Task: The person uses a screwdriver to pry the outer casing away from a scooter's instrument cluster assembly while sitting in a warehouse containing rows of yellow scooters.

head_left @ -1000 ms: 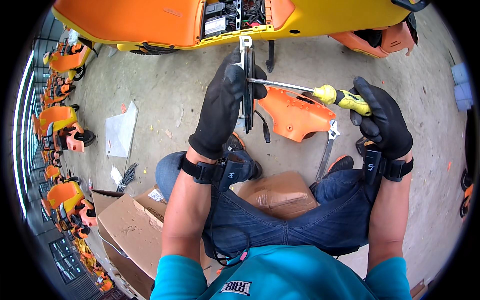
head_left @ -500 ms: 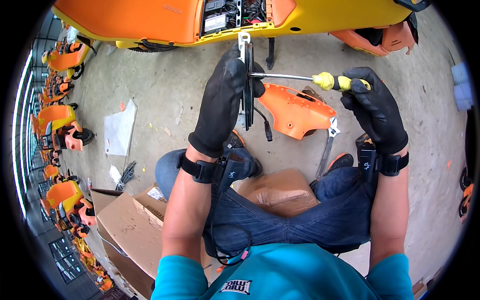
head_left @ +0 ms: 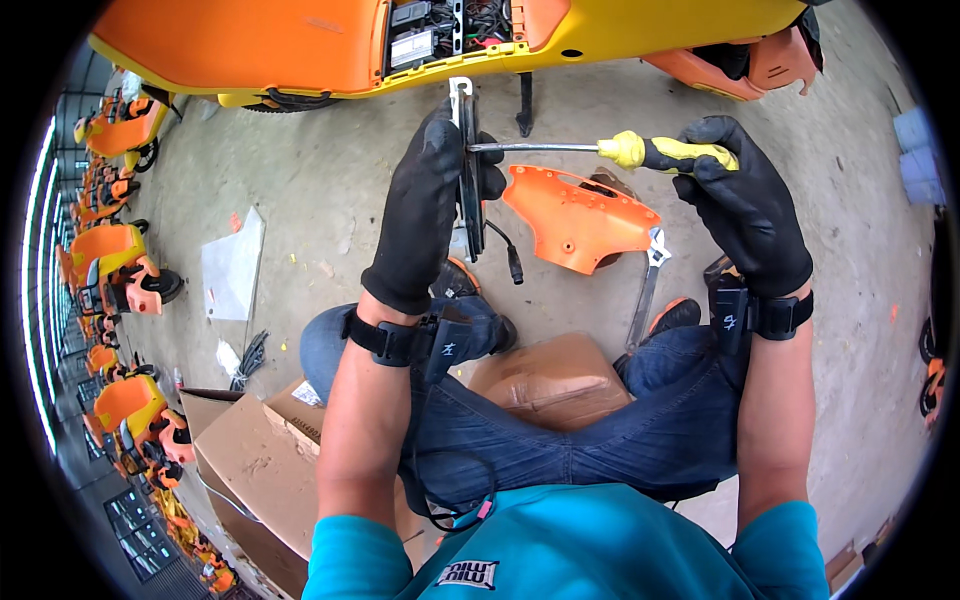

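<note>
In my gloved left hand (head_left: 415, 215) is a thin, dark, flat part with a silver bracket (head_left: 470, 190), held upright and seen edge-on. The fingers wrap behind it, and a short black cable with a plug (head_left: 515, 265) hangs from its lower side. My gloved right hand (head_left: 752, 210) is closed on the yellow-and-black handle of a screwdriver (head_left: 628, 150). Its long shaft lies nearly level and points left. The tip meets the flat part close to my left fingers; whether it sits in a screw is too small to tell.
An orange-and-yellow scooter (head_left: 250, 45) with an uncovered wiring bay stands ahead. On the concrete floor lie an orange plastic cover (head_left: 575, 222) and an adjustable wrench (head_left: 648, 290). A cardboard box (head_left: 255, 460) is at left; a taped brown package (head_left: 550, 380) lies between my legs.
The right hand's fingers have shifted on the screwdriver handle, which looks turned and shows more yellow. The tip stays at the flat part. The whole view has slid slightly.
</note>
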The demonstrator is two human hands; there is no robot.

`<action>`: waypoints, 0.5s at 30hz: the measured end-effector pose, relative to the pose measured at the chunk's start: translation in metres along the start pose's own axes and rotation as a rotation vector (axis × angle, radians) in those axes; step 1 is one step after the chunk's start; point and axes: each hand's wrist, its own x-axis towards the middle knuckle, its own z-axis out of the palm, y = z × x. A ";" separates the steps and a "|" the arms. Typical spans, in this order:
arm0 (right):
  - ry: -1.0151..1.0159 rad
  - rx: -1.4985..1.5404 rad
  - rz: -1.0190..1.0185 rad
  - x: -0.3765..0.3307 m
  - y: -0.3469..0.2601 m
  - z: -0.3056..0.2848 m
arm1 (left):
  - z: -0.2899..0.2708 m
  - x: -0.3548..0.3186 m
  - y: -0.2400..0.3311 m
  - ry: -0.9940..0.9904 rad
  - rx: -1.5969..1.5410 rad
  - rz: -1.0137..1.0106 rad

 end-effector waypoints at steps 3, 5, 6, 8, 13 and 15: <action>0.171 -0.037 0.144 0.003 -0.015 0.024 | 0.003 0.000 -0.002 0.008 0.010 -0.018; -0.077 -0.121 0.273 0.004 -0.020 -0.007 | 0.003 -0.004 -0.003 0.016 -0.003 -0.027; -0.132 -0.196 0.227 0.002 -0.017 -0.013 | 0.004 -0.004 -0.001 0.022 -0.002 -0.038; -0.167 -0.374 0.019 -0.003 -0.004 -0.020 | 0.007 -0.003 0.005 0.034 -0.001 -0.060; 0.014 0.109 0.025 0.003 0.002 -0.004 | 0.006 -0.003 0.003 0.028 -0.009 -0.075; 0.134 0.067 -0.007 0.001 0.005 0.003 | 0.005 -0.003 0.002 0.017 -0.004 -0.067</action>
